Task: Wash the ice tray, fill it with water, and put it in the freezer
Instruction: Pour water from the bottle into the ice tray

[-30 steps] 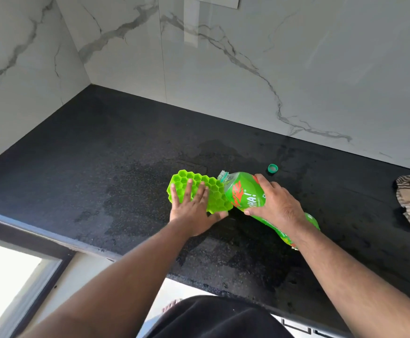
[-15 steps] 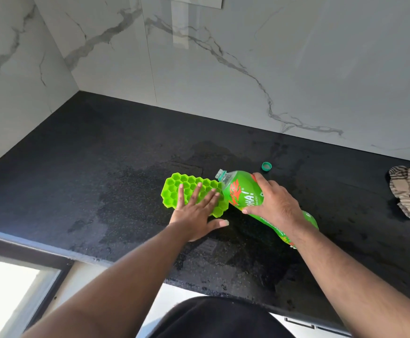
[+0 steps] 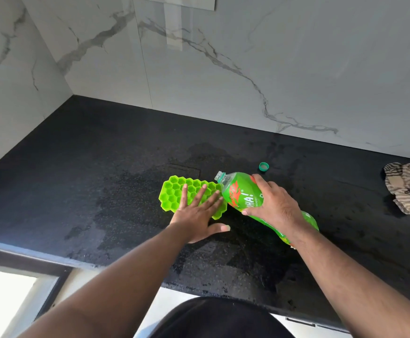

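1. Left hand (image 3: 194,217): fingers straight and spread, pressing flat on the lime-green honeycomb silicone ice tray (image 3: 186,191), as a second earlier.
2. Right hand (image 3: 276,203): wrapped round the uncapped green plastic bottle (image 3: 241,193), tilted, mouth at the tray's right edge.
3. Tray lies on the wet black bench (image 3: 101,154); little has shifted, so washing or filling probably continues.
4. Green cap (image 3: 263,166) sits just behind.

Quick count of what's seen: one green honeycomb ice tray (image 3: 191,194), one green plastic bottle (image 3: 244,195), and one loose green bottle cap (image 3: 263,166) are counted on one black countertop (image 3: 101,152). One striped cloth (image 3: 409,185) is spotted at the right edge. Two hands are counted, a left hand (image 3: 196,219) and a right hand (image 3: 276,203). Two marble wall panels (image 3: 260,57) are seen meeting in the corner.
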Available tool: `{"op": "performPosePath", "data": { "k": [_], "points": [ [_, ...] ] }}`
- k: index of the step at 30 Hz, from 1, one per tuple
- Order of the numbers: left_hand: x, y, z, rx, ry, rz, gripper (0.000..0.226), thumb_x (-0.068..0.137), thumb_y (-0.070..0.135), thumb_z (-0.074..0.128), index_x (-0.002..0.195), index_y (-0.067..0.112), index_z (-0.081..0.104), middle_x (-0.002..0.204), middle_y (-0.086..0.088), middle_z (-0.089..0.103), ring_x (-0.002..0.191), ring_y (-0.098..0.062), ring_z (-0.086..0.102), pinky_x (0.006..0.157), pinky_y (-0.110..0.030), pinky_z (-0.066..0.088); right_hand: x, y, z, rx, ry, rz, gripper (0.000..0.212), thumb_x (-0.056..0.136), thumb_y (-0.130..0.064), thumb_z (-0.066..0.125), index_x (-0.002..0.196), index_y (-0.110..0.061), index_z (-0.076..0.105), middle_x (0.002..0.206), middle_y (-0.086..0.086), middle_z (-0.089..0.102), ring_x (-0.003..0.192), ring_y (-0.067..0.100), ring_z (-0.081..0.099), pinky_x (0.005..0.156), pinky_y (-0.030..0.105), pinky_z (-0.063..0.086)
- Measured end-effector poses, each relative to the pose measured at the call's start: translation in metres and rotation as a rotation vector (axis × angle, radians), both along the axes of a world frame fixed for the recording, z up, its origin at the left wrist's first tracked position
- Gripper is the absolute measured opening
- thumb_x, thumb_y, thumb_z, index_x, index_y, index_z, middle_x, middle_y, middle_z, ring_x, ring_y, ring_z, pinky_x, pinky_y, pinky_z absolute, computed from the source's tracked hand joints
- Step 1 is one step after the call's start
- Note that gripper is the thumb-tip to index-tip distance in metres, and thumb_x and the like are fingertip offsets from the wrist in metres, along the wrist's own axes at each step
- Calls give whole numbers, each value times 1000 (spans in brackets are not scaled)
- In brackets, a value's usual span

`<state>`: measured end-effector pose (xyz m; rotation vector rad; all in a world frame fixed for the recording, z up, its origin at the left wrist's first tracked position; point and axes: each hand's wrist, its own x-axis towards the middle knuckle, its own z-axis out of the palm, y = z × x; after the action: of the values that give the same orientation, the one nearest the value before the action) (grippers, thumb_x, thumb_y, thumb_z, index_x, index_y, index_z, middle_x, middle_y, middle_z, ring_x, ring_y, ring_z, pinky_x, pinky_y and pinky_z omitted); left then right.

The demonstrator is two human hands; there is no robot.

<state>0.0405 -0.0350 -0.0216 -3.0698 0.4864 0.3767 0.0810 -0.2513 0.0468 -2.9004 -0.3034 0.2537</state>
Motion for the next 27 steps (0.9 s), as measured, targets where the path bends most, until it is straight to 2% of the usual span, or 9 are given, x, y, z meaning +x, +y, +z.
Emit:
{"op": "performPosePath", "data": {
  "k": [2,7,11,17,22,27],
  "points": [
    [3,-2,-2,0,6,-8,90,81,83,2,156,33,-5,163,13,-11,145,-25,-29,100,-66,-32,0,-2,0,-2,5,-3,102,64,-59,77,145,-36,18,127,0,50,116,25,51,87,48,50],
    [14,29,-5,29,9,51,87,78,83,-4,152,39,-14,162,8,-18,141,-31,-34,103,-67,-28,-3,-5,0,-11,12,-20,103,64,-59,77,145,-36,19,127,-1,50,116,25,50,86,47,49],
    [16,59,-7,3,16,169,94,76,84,-5,154,32,-13,161,15,-18,140,-27,-36,105,-67,-26,-4,-3,-2,-35,15,-18,102,63,-60,77,144,-37,20,125,-1,51,115,25,51,86,47,51],
    [12,81,-10,-26,-5,358,101,75,84,-5,155,23,-13,164,8,-14,146,-24,-29,109,-65,-22,-3,0,-2,-65,31,-17,102,65,-61,75,146,-36,18,128,-1,50,116,25,50,88,47,51],
    [5,59,-9,-60,-30,468,109,74,88,-5,156,16,-8,164,3,-12,147,-22,-26,108,-66,-22,-3,1,-4,-64,22,-31,103,64,-63,75,145,-37,18,127,-2,50,116,25,50,88,47,51],
    [0,13,-8,-69,-17,412,112,71,90,-4,156,16,-11,164,3,-15,146,-22,-28,105,-66,-25,-4,-2,-4,-57,17,-43,103,63,-62,76,145,-37,19,127,-2,50,116,25,50,88,47,51]
  ]
}}
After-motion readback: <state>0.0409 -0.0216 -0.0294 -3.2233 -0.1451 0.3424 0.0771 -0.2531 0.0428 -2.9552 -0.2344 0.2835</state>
